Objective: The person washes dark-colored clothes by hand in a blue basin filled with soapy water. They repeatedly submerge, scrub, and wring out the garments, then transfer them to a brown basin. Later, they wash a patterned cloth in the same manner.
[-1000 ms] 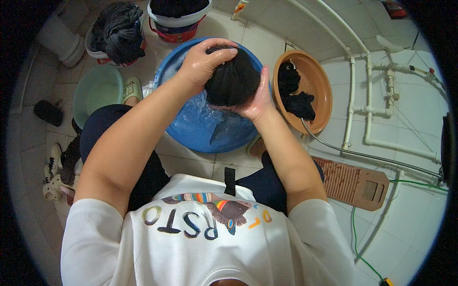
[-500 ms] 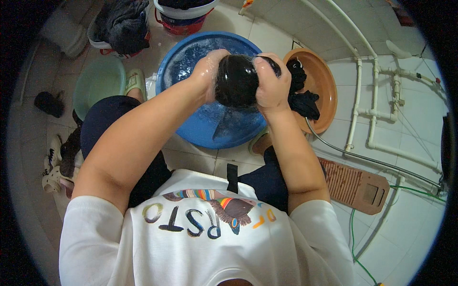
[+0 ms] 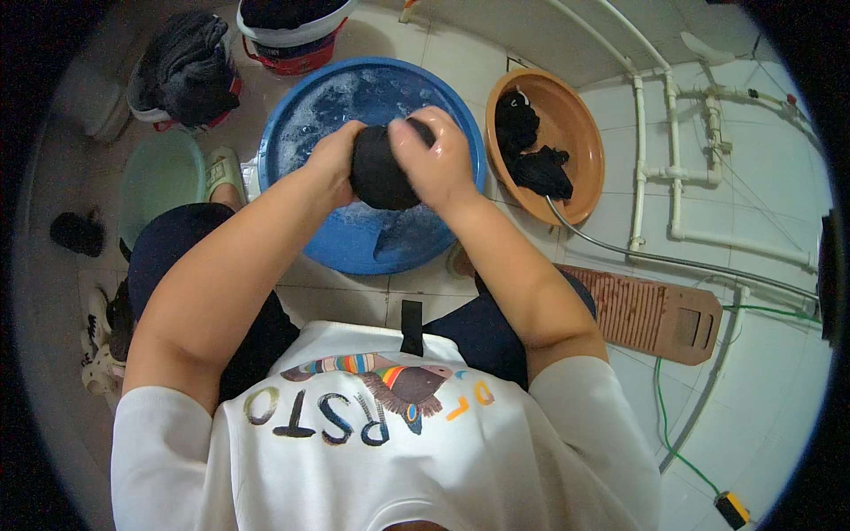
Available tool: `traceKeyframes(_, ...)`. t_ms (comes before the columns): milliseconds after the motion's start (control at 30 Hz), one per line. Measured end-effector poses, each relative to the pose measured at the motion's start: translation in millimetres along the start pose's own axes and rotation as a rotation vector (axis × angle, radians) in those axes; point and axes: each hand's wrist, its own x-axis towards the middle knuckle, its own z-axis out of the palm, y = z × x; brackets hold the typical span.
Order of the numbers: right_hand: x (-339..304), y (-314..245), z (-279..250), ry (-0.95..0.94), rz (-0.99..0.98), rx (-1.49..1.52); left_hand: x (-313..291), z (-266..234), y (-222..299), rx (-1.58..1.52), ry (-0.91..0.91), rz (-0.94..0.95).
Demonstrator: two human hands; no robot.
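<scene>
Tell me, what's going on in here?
A person in a white printed T-shirt is holding a rounded black cloth bundle between the left hand and the right hand, above a blue basin of foamy-looking water. To the person's right, an orange basin holds more black cloth, and a ribbed brown washboard lies nearer the person. The right fingers look blurred.

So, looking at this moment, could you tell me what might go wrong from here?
The black cloth item, held between the shiny, wet-looking left hand and right hand, might slip and splash into the blue basin below. Also, the dark cloth, heaped above the rim of its bucket, could slide off.
</scene>
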Motion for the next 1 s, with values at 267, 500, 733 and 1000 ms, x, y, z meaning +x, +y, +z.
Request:
traceKeyframes(267,3.6,97.4,-64.9,0.319,1.288,1.059,-29.5,24.7,27.3,0.245,-0.037,0.222)
traceKeyframes(500,-1.5,189.9,-118.2,0.674,0.920,0.795,-20.2,8.6,32.9,0.175,-0.108,0.203)
traceKeyframes(733,-30.2,230.3,-23.4,-0.266,1.097,0.066,-20.1,11.2,38.9,0.155,-0.039,0.230)
traceKeyframes(1000,-57.2,258.4,57.1,-0.664,0.807,-0.629,-24.6,2.9,59.1,0.125,-0.074,0.260)
